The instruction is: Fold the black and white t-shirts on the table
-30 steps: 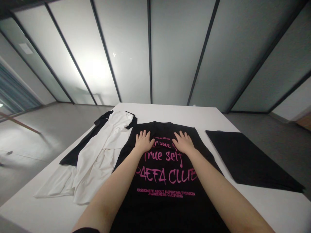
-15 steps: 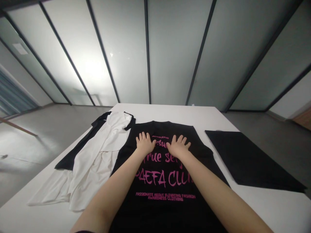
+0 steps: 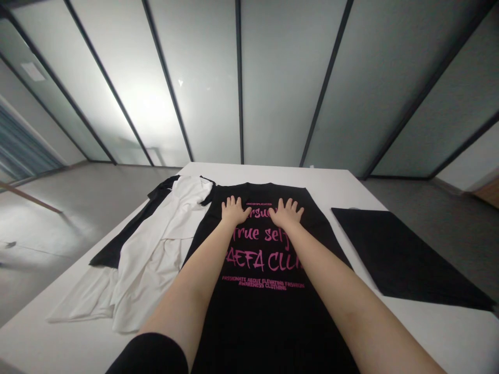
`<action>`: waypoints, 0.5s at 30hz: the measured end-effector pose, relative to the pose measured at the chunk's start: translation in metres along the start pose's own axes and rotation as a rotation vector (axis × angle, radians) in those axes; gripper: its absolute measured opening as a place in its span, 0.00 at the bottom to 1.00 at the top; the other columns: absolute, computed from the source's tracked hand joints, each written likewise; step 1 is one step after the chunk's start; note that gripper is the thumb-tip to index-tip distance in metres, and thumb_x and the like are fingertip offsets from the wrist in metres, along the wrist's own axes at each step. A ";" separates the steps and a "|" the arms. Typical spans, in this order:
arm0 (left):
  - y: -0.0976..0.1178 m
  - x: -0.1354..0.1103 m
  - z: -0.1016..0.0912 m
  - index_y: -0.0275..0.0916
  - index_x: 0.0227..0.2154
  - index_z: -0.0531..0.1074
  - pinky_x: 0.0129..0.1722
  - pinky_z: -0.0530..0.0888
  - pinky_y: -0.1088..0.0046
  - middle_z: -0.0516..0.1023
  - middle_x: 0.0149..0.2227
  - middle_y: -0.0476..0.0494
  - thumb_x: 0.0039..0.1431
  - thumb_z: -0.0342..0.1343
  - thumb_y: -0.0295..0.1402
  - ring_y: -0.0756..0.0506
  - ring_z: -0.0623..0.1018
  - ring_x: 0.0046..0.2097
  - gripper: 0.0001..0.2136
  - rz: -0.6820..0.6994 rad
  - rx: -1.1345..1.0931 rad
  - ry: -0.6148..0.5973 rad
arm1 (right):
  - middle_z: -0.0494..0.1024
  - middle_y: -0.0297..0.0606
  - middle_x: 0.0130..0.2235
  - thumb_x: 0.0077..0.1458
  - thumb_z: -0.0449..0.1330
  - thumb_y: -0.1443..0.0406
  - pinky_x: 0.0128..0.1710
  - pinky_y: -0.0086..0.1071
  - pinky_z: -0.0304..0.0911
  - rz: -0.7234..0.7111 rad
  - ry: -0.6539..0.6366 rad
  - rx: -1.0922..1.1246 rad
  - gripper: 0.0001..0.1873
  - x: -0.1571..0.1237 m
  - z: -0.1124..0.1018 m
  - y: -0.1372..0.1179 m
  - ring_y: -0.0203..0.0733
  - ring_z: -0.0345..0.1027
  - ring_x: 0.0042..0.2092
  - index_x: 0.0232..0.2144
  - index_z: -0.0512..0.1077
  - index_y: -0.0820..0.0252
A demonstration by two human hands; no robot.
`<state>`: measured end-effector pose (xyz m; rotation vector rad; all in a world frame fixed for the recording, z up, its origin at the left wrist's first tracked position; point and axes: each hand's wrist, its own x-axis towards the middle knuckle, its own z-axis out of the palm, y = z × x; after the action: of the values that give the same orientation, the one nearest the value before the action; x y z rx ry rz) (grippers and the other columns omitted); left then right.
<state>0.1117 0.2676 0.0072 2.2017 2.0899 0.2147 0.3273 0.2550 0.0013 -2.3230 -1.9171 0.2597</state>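
A black T-shirt (image 3: 268,317) with pink lettering lies flat and lengthwise on the white table, its collar end away from me. My left hand (image 3: 234,211) rests palm down on its upper left part, fingers spread. On the upper right part, my right hand (image 3: 286,212) lies flat in the same way, fingers apart. Both hands touch the cloth beside the top lines of print, and my forearms cover the ends of some words. Neither hand grips the fabric.
White garments (image 3: 156,259) lie loosely at the left, partly over a black garment (image 3: 125,234). To the right lies a flat black piece (image 3: 401,254) reaching toward the edge of the white table (image 3: 273,172). Frosted glass panels (image 3: 284,78) stand behind.
Both hands and the black T-shirt have slid away from me, toward the table's far end. The shirt's print now sits higher in view, and more of its lower part shows.
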 end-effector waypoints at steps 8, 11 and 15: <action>0.001 -0.041 -0.005 0.40 0.48 0.78 0.60 0.68 0.55 0.77 0.55 0.33 0.71 0.48 0.37 0.34 0.73 0.59 0.15 0.120 -0.020 0.308 | 0.67 0.55 0.67 0.73 0.44 0.56 0.64 0.51 0.53 -0.163 0.287 0.095 0.28 -0.028 -0.010 0.006 0.62 0.58 0.66 0.66 0.69 0.60; -0.001 -0.057 -0.003 0.40 0.48 0.79 0.58 0.69 0.54 0.79 0.52 0.34 0.73 0.46 0.39 0.34 0.75 0.56 0.17 0.068 -0.016 0.252 | 0.78 0.50 0.55 0.74 0.43 0.59 0.57 0.43 0.60 -0.270 0.220 0.092 0.24 -0.041 -0.015 0.011 0.55 0.69 0.55 0.55 0.77 0.58; -0.002 -0.075 0.000 0.41 0.61 0.74 0.65 0.63 0.50 0.74 0.65 0.33 0.74 0.43 0.43 0.31 0.69 0.66 0.22 0.079 -0.031 0.208 | 0.79 0.48 0.53 0.73 0.46 0.58 0.55 0.42 0.62 -0.303 0.177 0.072 0.22 -0.056 -0.016 0.011 0.53 0.71 0.53 0.50 0.79 0.57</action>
<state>0.1056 0.1925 0.0043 2.3360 2.0830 0.4991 0.3308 0.1979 0.0181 -1.9061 -2.0927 0.0882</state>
